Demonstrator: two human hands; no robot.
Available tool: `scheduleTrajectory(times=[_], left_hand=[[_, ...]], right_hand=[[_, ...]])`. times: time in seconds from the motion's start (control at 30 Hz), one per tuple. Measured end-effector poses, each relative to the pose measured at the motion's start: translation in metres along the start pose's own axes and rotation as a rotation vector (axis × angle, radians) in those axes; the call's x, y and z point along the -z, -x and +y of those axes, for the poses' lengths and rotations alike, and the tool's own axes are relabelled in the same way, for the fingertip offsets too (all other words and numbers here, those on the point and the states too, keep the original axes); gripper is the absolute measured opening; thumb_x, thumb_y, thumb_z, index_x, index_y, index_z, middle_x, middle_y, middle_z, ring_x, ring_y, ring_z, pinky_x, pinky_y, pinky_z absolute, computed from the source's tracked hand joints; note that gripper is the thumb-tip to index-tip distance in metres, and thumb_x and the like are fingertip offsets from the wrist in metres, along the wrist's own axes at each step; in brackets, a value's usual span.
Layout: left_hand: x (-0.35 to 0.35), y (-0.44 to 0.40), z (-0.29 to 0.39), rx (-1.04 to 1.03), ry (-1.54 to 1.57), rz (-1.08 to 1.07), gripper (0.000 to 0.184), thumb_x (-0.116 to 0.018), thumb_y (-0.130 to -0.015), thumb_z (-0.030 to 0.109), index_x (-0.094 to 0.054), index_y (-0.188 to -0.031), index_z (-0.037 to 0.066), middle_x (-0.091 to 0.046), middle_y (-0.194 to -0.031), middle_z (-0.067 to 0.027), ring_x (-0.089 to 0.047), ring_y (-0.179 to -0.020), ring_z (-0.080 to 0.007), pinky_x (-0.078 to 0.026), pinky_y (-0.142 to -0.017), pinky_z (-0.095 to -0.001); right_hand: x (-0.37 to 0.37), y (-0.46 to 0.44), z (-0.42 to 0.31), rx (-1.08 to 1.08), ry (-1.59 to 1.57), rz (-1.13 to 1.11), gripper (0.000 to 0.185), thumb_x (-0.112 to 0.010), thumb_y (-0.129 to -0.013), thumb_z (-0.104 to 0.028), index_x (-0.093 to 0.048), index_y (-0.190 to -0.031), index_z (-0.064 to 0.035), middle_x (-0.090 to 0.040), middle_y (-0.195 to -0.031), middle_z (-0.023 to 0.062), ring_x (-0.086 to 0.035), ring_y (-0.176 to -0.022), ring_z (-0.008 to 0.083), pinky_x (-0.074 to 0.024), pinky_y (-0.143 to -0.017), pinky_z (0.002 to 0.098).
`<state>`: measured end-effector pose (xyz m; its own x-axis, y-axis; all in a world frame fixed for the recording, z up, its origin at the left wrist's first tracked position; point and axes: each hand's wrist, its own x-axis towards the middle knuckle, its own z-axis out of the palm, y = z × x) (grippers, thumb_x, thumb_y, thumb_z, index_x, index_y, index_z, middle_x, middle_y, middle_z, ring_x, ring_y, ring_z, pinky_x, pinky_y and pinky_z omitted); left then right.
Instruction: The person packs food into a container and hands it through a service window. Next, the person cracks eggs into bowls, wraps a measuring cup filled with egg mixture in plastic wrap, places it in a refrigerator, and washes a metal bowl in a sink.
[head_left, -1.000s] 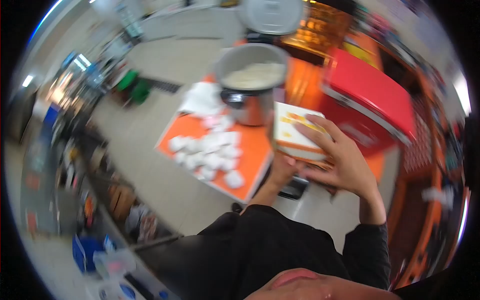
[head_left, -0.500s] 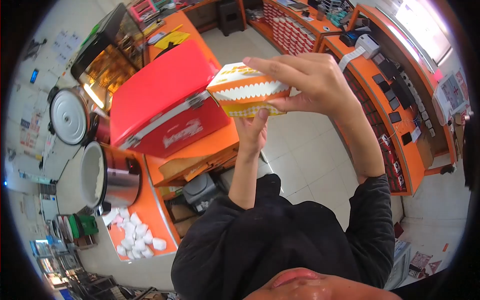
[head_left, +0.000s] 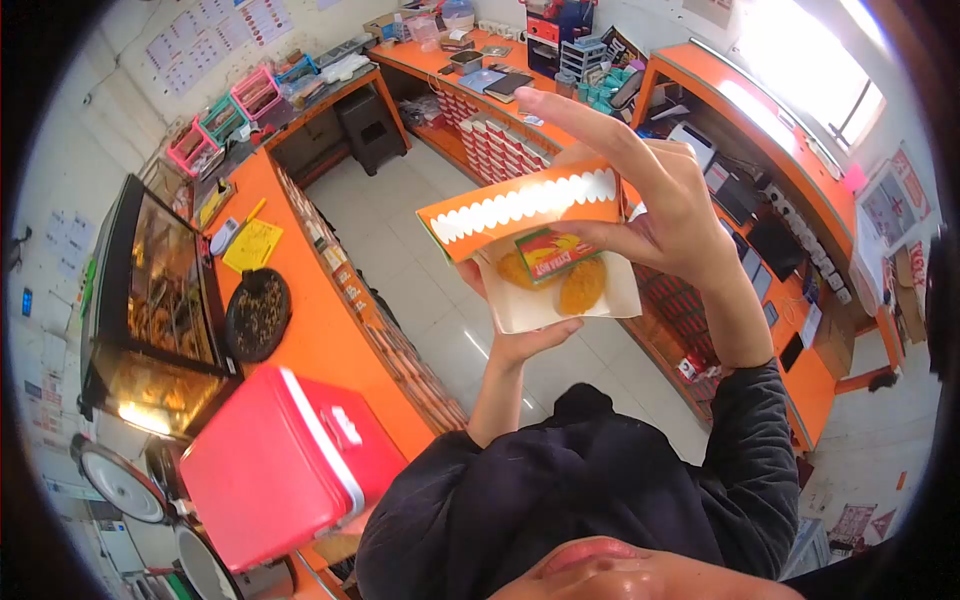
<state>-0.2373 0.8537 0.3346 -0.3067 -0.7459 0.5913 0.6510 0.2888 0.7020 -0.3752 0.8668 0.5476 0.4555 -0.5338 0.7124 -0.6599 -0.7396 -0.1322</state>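
Currently L grip, R grip clamped on food box; red cooler on orange ctr, tiled flr.

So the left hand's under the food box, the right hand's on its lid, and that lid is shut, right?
The lid isn't shut: the head view shows it raised, with fried pieces and a packet inside the food box. The left hand is under the box, the right hand on the lid.
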Motion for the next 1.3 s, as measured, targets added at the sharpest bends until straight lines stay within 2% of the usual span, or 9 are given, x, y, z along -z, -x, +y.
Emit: scheduleTrajectory(times=[0.03, 0.1, 0.27, 0.43, 0.67, 0.9, 0.97, 1.1, 1.3], left_hand=[[0.009, -0.019, -0.015, 0.009, -0.003, -0.005, 0.077, -0.077, -0.072, 0.012, -0.032, -0.134, 0.000, -0.047, -0.127, -0.0132, -0.051, -0.116, -0.0242, -0.047, -0.094, -0.0380], [0.030, -0.058, -0.050, 0.031, -0.029, -0.017, 0.087, -0.076, -0.071, 0.004, -0.021, -0.139, 0.003, -0.044, -0.128, -0.0126, -0.050, -0.116, -0.0245, -0.047, -0.093, -0.0380], [0.120, -0.155, -0.121, 0.148, 0.005, 0.135, 0.096, -0.071, -0.073, -0.002, -0.006, -0.143, 0.010, -0.040, -0.129, -0.0109, -0.045, -0.121, -0.0242, -0.045, -0.096, -0.0389], [0.241, -0.262, -0.150, -0.005, 0.154, 0.552, 0.088, -0.066, -0.074, -0.008, -0.017, -0.143, 0.013, -0.042, -0.128, -0.0069, -0.041, -0.124, -0.0221, -0.039, -0.103, -0.0383], [0.450, -0.347, -0.118, -0.359, 0.149, 0.743, 0.063, -0.057, -0.076, -0.005, -0.037, -0.135, 0.009, -0.051, -0.127, -0.0090, -0.048, -0.122, -0.0253, -0.041, -0.102, -0.0437], [0.660, -0.475, -0.105, -0.422, 0.227, 0.753, 0.070, -0.058, -0.072, -0.011, -0.036, -0.136, 0.006, -0.049, -0.128, -0.0075, -0.049, -0.119, -0.0228, -0.039, -0.102, -0.0371], [0.712, -0.521, -0.104, -0.359, 0.171, 0.769, 0.068, -0.059, -0.072, -0.010, -0.038, -0.135, 0.006, -0.051, -0.125, -0.0082, -0.050, -0.117, -0.0229, -0.041, -0.101, -0.0367], [0.813, -0.599, -0.124, -0.259, 0.249, 0.665, 0.064, -0.059, -0.072, -0.010, -0.042, -0.131, 0.005, -0.053, -0.122, -0.0093, -0.052, -0.116, -0.0234, -0.043, -0.100, -0.0372], [0.955, -0.717, -0.132, -0.265, 0.417, 0.645, 0.061, -0.059, -0.073, -0.009, -0.043, -0.131, 0.006, -0.053, -0.124, -0.0104, -0.052, -0.116, -0.0252, -0.043, -0.100, -0.0394]], right_hand=[[-0.007, -0.005, 0.024, -0.035, -0.003, 0.004, 0.061, -0.073, -0.072, -0.027, -0.054, -0.126, -0.0071, -0.063, -0.118, 0.0108, -0.068, -0.080, 0.0252, -0.0538, -0.066, 0.0303], [-0.034, -0.023, 0.078, 0.094, 0.243, 0.147, 0.065, -0.071, -0.073, -0.034, -0.049, -0.134, -0.0257, -0.062, -0.073, 0.0002, -0.060, -0.063, 0.0161, -0.0458, -0.048, 0.0267], [-0.126, -0.086, 0.202, -0.099, -0.016, -0.123, 0.062, -0.062, -0.082, -0.034, -0.039, -0.139, -0.0263, -0.058, -0.085, 0.0069, -0.060, -0.073, 0.0256, -0.0498, -0.062, 0.0372], [-0.243, -0.204, 0.315, 0.207, -0.161, -0.406, 0.056, -0.060, -0.083, -0.022, -0.045, -0.137, -0.0266, -0.057, -0.100, 0.0061, -0.059, -0.086, 0.0264, -0.0485, -0.075, 0.0357], [-0.410, -0.407, 0.400, 0.639, -0.377, -0.836, 0.065, -0.045, -0.087, -0.002, -0.035, -0.141, -0.0354, -0.054, -0.113, 0.0090, -0.057, -0.104, 0.0288, -0.0514, -0.082, 0.0339], [-0.564, -0.572, 0.481, 0.802, -0.399, -0.730, 0.081, -0.049, -0.081, 0.009, -0.025, -0.146, -0.0337, -0.051, -0.119, 0.0094, -0.055, -0.108, 0.0279, -0.0516, -0.085, 0.0357], [-0.600, -0.622, 0.513, 0.775, -0.436, -0.780, 0.105, -0.051, -0.064, 0.022, -0.023, -0.146, -0.0385, -0.050, -0.123, 0.0103, -0.056, -0.107, 0.0280, -0.0540, -0.075, 0.0337], [-0.663, -0.708, 0.579, 0.564, -0.180, -0.875, 0.085, -0.047, -0.082, 0.008, -0.018, -0.147, -0.0383, -0.055, -0.111, 0.0104, -0.061, -0.097, 0.0275, -0.0529, -0.076, 0.0369], [-0.773, -0.794, 0.698, 0.678, -0.211, -0.730, 0.082, -0.057, -0.076, 0.004, -0.027, -0.144, -0.0312, -0.056, -0.114, 0.0109, -0.062, -0.096, 0.0314, -0.0531, -0.077, 0.0398]])
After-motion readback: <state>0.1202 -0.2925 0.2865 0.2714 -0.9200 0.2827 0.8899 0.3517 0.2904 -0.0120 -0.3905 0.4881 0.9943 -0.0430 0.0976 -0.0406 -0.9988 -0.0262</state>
